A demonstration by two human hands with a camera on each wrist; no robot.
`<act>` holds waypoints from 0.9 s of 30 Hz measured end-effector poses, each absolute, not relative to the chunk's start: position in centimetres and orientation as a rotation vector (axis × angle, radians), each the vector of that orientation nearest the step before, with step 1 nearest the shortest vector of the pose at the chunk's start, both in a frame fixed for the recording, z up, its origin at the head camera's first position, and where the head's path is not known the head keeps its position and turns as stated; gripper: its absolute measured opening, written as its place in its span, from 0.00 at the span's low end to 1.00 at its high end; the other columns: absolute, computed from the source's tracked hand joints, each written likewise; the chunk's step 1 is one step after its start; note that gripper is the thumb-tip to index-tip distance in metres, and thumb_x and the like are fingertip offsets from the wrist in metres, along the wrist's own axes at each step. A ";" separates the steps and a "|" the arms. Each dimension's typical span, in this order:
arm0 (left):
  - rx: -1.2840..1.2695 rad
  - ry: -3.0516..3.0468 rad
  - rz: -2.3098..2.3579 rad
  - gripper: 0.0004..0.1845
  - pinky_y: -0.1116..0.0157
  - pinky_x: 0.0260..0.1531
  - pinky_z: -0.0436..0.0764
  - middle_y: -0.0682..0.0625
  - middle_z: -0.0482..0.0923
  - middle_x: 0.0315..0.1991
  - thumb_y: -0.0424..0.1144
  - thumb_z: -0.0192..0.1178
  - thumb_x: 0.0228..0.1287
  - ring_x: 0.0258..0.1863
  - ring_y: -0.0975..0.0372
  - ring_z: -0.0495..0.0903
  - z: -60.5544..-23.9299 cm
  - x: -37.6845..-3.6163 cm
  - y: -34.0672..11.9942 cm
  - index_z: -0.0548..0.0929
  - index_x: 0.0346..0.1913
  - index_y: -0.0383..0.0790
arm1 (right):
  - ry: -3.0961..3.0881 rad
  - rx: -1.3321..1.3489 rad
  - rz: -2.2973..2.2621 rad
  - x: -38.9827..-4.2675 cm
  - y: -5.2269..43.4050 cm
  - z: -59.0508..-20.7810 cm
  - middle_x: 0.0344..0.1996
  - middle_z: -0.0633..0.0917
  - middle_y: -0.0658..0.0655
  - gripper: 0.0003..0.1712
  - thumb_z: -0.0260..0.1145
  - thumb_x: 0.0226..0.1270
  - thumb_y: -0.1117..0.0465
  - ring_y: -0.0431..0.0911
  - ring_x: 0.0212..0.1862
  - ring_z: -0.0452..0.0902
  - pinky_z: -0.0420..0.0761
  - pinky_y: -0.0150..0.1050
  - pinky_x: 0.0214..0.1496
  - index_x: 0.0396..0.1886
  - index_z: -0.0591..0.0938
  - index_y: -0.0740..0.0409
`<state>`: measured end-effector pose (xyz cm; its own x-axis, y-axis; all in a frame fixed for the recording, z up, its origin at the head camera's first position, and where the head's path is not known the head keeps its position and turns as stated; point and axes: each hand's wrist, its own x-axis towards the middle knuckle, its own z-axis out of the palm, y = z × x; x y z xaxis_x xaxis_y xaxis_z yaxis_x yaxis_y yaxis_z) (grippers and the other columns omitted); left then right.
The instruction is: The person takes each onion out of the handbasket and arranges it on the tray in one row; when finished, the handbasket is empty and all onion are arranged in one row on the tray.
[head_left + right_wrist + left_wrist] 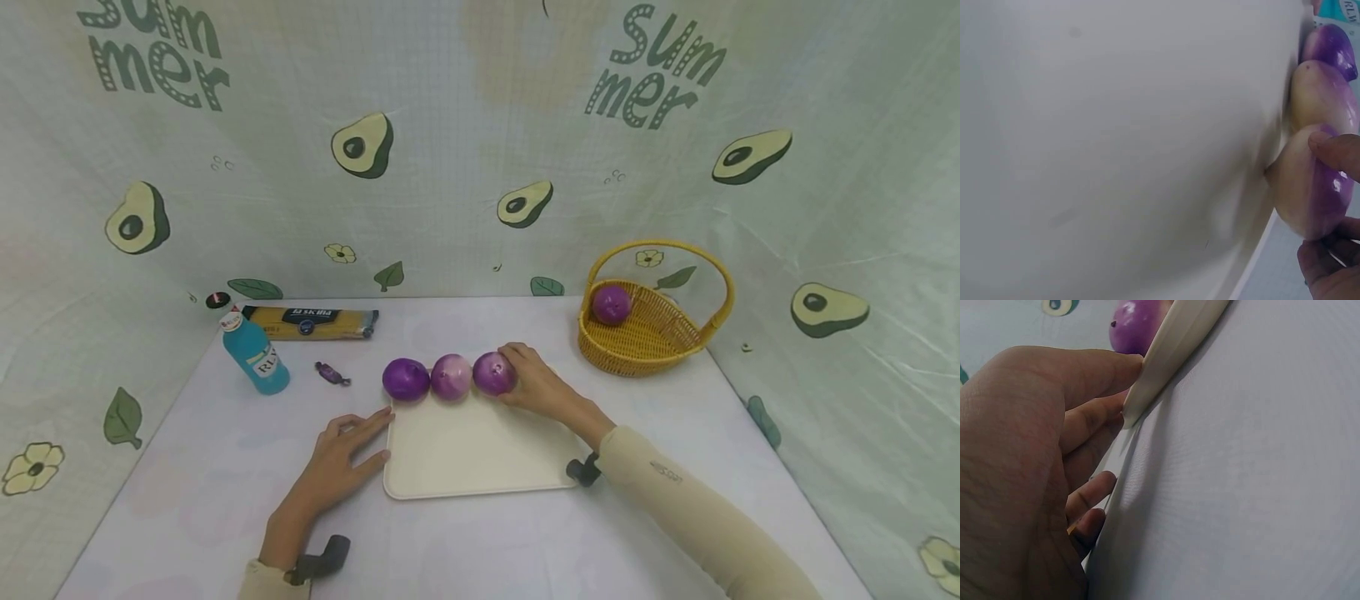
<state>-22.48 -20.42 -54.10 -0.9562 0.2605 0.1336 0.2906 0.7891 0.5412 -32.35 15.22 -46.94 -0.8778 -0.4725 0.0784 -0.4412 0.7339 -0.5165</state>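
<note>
Lower right on my screen, the right sleeve (697,508) carries small dark print, too faint for me to read. Lower left of centre, I see the left hand (337,467), fingers extended, tips touching the left edge of the cream tray (480,458). Just below the frame's middle, there's the row: three purple bulbs (451,377) along the tray's far edge. The right hand (538,385) grips the rightmost bulb (491,374) between thumb and fingers, blocking my sight of the tray's far right corner. Left of the row lies a wrapped candy (332,374). Over at left, the teal bottle (247,348) reads "RL", then a third letter I can't settle. Right of centre, the wicker basket (637,363) holds a fourth bulb (611,305) under its arching handle. Behind the bottle, the yellow packet (348,323) shows pale lettering on a dark label, only partly legible to me. Farthest back, the hanging cloth (450,275) spells "Summer" twice, upper left and upper right, among printed avocados.
</note>
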 end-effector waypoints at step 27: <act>-0.494 -2.881 -0.901 0.32 0.40 0.62 0.57 0.61 0.68 0.72 0.59 0.60 0.69 0.66 0.49 0.60 -54.6 -22.7 -20.7 0.69 0.74 0.60 | 2.882 -0.768 -0.811 -32.1 18.4 -45.8 0.73 0.63 0.64 0.49 0.75 0.61 0.47 0.59 0.74 0.56 0.62 0.57 0.72 0.75 0.64 0.61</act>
